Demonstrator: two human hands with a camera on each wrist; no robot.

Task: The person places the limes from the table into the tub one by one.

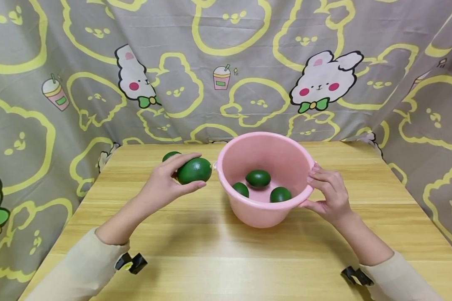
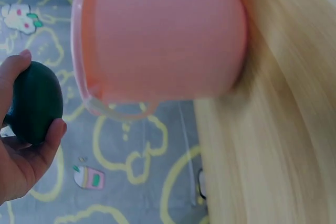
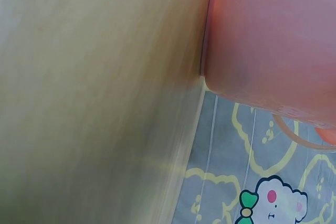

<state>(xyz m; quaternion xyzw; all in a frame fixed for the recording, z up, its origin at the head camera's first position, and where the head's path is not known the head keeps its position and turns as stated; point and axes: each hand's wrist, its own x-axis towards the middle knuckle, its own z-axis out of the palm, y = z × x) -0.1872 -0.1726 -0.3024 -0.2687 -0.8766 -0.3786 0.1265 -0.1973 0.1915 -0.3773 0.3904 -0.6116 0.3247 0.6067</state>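
Note:
My left hand (image 1: 165, 177) holds a smooth dark green avocado (image 1: 194, 170) between thumb and fingers, left of a pink bucket (image 1: 263, 211) and at about rim height. In the left wrist view the same avocado (image 2: 37, 103) is off the bucket's open end, apart from it. My right hand (image 1: 331, 194) grips the bucket's right rim, thumb outside. Inside the bucket lie three more avocados, one at the back (image 1: 258, 178), one at the left partly hidden by the rim, one at the right. Another avocado (image 1: 170, 155) is partly hidden behind my left hand.
The bucket stands on a light wood-grain table (image 1: 218, 263). Its pale handle (image 2: 126, 115) hangs on the far side in the left wrist view. A grey curtain (image 1: 196, 37) with yellow cartoon outlines encloses the table's back and sides. Small black devices sit at both wrists.

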